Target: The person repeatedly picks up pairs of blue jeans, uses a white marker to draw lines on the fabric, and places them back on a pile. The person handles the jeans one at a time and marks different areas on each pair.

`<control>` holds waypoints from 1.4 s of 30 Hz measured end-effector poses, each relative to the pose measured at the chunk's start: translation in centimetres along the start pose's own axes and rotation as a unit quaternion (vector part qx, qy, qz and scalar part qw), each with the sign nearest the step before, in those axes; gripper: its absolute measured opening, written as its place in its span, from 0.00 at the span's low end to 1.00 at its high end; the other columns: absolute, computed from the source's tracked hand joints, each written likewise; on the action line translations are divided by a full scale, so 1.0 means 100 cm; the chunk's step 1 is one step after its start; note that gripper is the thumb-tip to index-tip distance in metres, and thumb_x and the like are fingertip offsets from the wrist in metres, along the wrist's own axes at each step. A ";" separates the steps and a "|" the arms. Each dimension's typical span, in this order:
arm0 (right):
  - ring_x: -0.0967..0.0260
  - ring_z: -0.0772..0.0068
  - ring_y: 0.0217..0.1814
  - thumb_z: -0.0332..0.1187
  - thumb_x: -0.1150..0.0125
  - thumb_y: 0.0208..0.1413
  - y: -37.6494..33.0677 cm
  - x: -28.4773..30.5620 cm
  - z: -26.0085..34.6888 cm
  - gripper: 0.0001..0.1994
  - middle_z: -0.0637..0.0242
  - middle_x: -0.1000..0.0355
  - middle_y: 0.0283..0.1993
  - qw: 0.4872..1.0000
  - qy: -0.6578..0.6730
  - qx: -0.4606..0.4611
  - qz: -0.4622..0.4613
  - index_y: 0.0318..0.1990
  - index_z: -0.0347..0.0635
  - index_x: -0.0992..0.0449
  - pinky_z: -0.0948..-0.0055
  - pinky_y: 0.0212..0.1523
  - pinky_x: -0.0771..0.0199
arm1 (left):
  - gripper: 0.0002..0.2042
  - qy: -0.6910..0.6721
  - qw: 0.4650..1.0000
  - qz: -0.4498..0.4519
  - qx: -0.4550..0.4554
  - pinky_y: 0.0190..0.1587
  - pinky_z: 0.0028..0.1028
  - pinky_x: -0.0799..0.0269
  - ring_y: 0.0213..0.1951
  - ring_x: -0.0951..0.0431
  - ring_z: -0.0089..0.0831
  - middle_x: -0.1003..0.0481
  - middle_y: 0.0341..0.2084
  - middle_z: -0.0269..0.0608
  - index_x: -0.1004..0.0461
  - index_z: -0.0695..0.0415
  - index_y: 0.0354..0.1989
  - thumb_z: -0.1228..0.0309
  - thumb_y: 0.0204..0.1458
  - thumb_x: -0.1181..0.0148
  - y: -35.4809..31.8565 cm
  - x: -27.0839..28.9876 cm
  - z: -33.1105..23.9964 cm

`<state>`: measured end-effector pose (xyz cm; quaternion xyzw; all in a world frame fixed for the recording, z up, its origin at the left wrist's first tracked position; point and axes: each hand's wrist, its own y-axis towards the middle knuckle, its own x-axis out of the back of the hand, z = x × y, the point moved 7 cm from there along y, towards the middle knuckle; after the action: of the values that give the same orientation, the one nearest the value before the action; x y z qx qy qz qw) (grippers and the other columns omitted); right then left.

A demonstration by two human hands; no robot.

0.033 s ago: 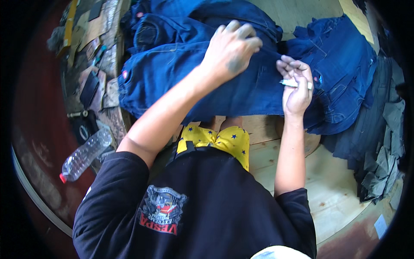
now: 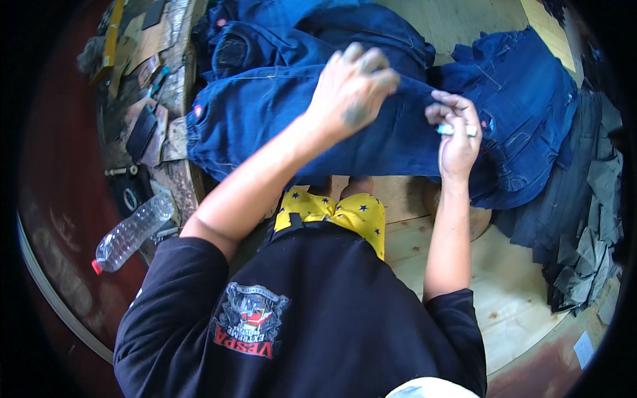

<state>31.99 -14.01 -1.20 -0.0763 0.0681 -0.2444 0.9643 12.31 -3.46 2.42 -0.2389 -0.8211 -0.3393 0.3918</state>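
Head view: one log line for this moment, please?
left hand: over blue denim, contact unclear; right hand: holds small white object; bottle: red-capped

Looks like small garment workshop. Evidence: blue denim garments (image 2: 259, 99) spread in bulk in front of person, second denim heap (image 2: 521, 99) to right, dark grey cloth (image 2: 547, 205) piled just beside that. Left side: worn, stained wooden table (image 2: 178, 50), cluttered with flat brown scraps (image 2: 144, 50), dark flat piece (image 2: 141, 134), long yellow strip (image 2: 113, 36). Bare knotty boards (image 2: 494, 285) underneath.
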 end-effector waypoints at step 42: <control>0.37 0.88 0.22 0.42 0.28 0.68 -0.017 0.033 -0.022 0.20 0.73 0.23 0.23 0.943 -0.185 -0.134 0.243 0.25 0.41 0.20 0.79 0.26 0.40 | 0.11 -0.571 0.588 -0.063 0.570 0.18 0.24 0.51 0.15 0.42 0.15 0.32 0.20 0.25 0.25 0.56 0.36 0.66 0.73 0.42 -0.119 -0.060 -0.075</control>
<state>33.75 -17.37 -3.32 -0.2300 -0.0626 0.0274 0.9708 11.54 -17.54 -3.32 -0.0594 -0.9146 0.3803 -0.1235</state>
